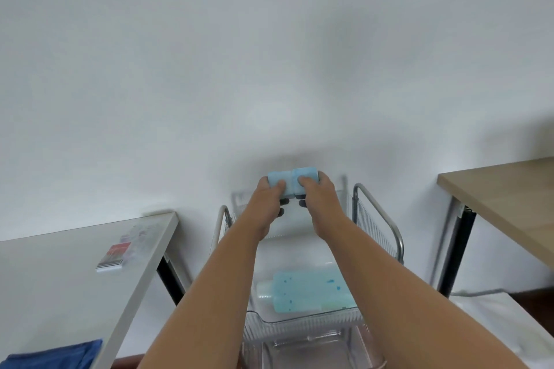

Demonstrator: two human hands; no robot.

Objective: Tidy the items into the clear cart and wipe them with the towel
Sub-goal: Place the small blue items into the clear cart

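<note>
gripping a pale blue, soft-looking block (293, 181), left hand (267, 204) and right hand (321, 198) clasp it.

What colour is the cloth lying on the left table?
Dark blue cloth, seen in the head view.

Head camera looks forward, slightly downward (close) over cart (377, 237).

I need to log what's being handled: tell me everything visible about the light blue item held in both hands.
The light blue item looks like two soft, matte, rounded blocks side by side, a seam between them. The left hand grips one half, the right hand the other, raised above the clear cart, in front of the white wall.
</note>
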